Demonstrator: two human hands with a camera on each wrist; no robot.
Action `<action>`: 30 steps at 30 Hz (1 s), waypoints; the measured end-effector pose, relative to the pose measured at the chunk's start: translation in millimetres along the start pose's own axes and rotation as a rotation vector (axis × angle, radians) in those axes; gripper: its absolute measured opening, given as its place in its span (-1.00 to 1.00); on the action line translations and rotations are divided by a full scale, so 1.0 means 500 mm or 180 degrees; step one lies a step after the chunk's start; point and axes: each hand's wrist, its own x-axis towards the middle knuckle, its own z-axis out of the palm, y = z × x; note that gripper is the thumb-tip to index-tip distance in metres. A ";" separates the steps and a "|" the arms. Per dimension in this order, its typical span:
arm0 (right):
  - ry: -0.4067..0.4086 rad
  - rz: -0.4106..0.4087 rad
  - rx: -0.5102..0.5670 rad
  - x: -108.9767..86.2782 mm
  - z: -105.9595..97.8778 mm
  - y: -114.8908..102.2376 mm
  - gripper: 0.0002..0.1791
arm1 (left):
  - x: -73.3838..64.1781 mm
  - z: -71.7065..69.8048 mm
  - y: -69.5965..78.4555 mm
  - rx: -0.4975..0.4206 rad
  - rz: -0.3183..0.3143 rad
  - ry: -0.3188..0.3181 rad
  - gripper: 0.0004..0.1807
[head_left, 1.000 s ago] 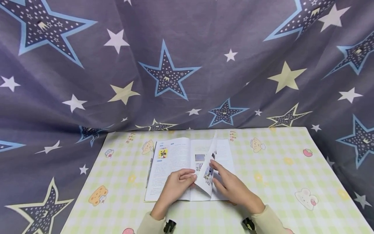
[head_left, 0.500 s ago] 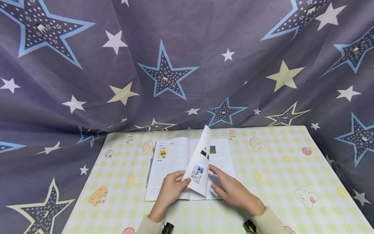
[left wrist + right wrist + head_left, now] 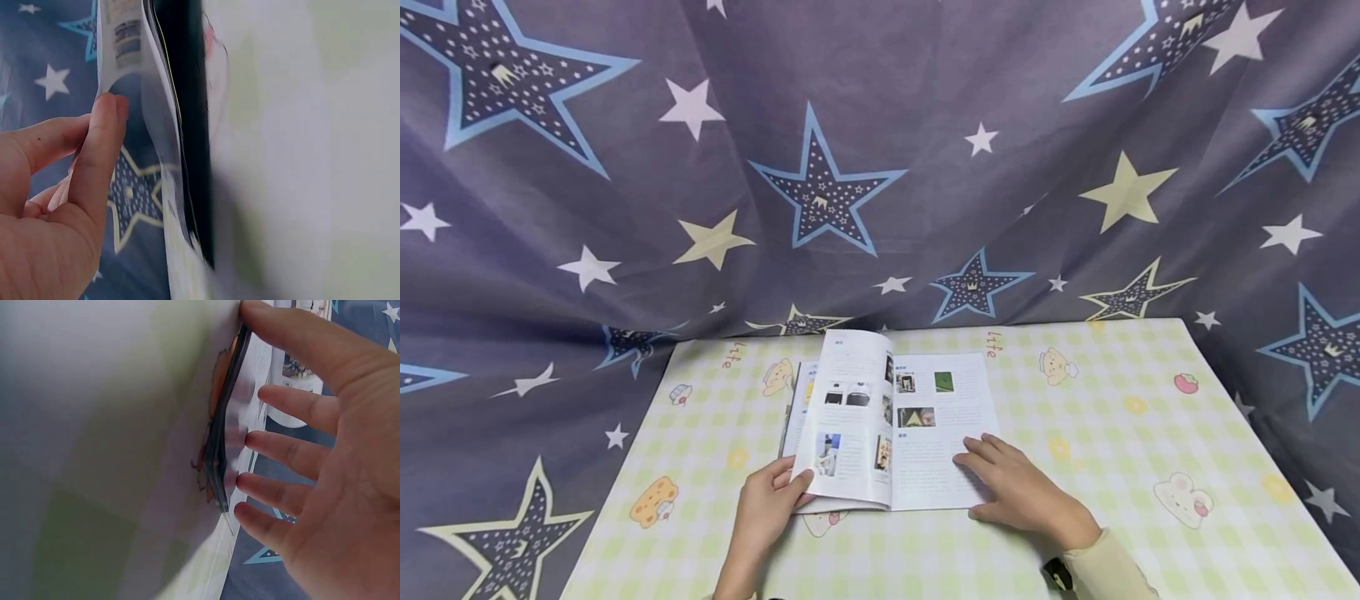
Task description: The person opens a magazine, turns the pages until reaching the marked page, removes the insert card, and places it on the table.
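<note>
An open book (image 3: 936, 467) with printed text and small colour photos lies on the table. My left hand (image 3: 767, 500) pinches a lifted page (image 3: 853, 433) near its lower left corner, between thumb and fingers. That page curves over the book's left side and covers most of the page under it. In the left wrist view the thumb of my left hand (image 3: 69, 194) presses on the page's edge. My right hand (image 3: 1022, 492) rests on the right page's lower right part with its fingers spread. The right wrist view shows my right hand (image 3: 337, 444) with fingertips at the book's edge.
A pale green checked cloth (image 3: 1150, 450) with cartoon prints covers the table. Behind it and at both sides hangs a dark curtain (image 3: 940, 208) with stars.
The left hand has moved left, bringing the page over from the right side to the left. The right hand has shifted slightly right and down onto the newly uncovered right page.
</note>
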 end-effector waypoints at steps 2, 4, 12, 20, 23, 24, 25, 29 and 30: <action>-0.0023 0.0029 -0.0032 0.000 0.000 0.001 -0.24 | -0.002 -0.013 -0.010 0.0060 -0.0046 0.0051 -0.54; -0.0061 0.0058 -0.0067 0.000 0.000 0.002 -0.25 | -0.004 -0.023 -0.019 0.0112 -0.0086 0.0099 -0.53; -0.0089 0.0017 0.0061 -0.005 -0.009 0.007 -0.42 | -0.006 -0.053 -0.038 0.0286 -0.0238 0.0243 -0.54; 0.0130 -0.0085 0.0270 -0.008 -0.021 0.018 -0.70 | -0.005 -0.061 -0.036 0.0583 -0.0202 0.0419 -0.50; 0.0353 -0.0053 0.0278 -0.008 -0.022 0.023 -0.72 | -0.003 -0.058 -0.034 0.0521 -0.0153 0.0469 -0.51; 0.0417 -0.0013 0.0269 -0.009 -0.023 0.024 -0.71 | -0.002 -0.057 -0.034 0.0503 -0.0128 0.0482 -0.52; 0.0476 0.0033 0.0260 -0.009 -0.023 0.026 -0.69 | -0.001 -0.056 -0.033 0.0467 -0.0110 0.0490 -0.53; 0.0710 0.0310 0.0151 -0.009 -0.022 0.032 -0.55 | -0.001 -0.049 -0.029 0.0284 -0.0009 0.0426 -0.57; 0.0790 0.0362 0.0105 -0.009 -0.022 0.034 -0.51 | -0.002 -0.047 -0.026 0.0247 0.0008 0.0393 -0.58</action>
